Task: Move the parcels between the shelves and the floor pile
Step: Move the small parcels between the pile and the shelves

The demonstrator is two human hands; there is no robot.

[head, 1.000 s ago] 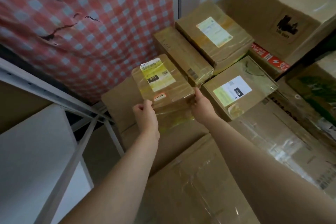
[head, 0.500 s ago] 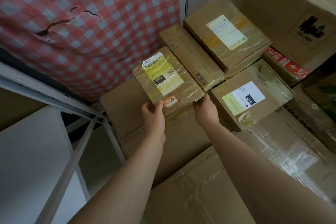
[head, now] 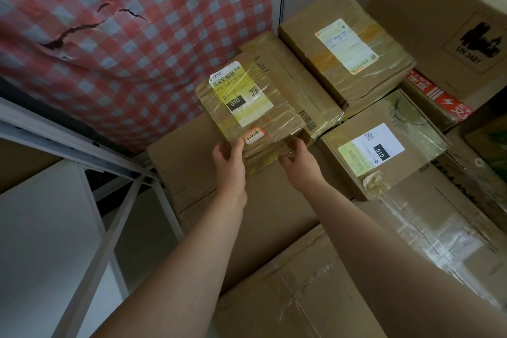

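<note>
Head view: parcel (head: 255, 115) underside hidden

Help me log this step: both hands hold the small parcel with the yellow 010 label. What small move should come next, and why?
Probably lower it onto the large carton and let go: the left hand and right hand grip the near edge of the small parcel, and it is over that carton, beside the long flat parcel.
</note>
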